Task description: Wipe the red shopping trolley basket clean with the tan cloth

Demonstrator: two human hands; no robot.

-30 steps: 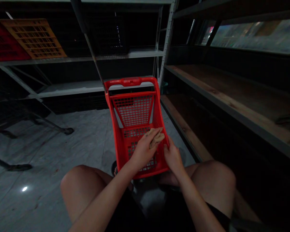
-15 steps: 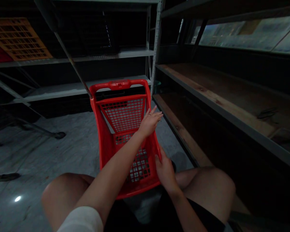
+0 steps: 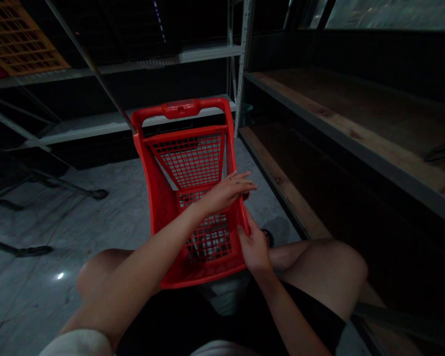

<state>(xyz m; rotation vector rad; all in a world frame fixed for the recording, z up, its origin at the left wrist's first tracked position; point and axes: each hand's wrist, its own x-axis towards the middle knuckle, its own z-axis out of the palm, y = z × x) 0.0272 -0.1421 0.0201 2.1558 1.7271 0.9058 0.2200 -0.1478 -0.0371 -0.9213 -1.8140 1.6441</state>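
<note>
A red plastic shopping cart (image 3: 148,183) with grid panels stands between my knees, its handle at the far end. My left hand (image 3: 230,190) reaches across the basket to the right side rim. Its fingers are stretched out over that rim, holding nothing; whether the palm touches the plastic I cannot tell. Nearer to me, my right hand (image 3: 255,247) grips the same rim, thumb on the inner side and fingers round the outside, where they are partly hidden.
Wooden shelves (image 3: 337,128) run along the right side. A white metal rack (image 3: 211,53) stands behind the cart, with an orange crate (image 3: 22,44) at its upper left. A thin pole (image 3: 100,76) slants down to the cart's handle. Dark metal legs (image 3: 74,187) stand on the left floor.
My left hand has lowered slightly and shifted right, its fingers now lying across the rim. The right hand keeps its hold. The view has tilted down, so the cart appears higher.
</note>
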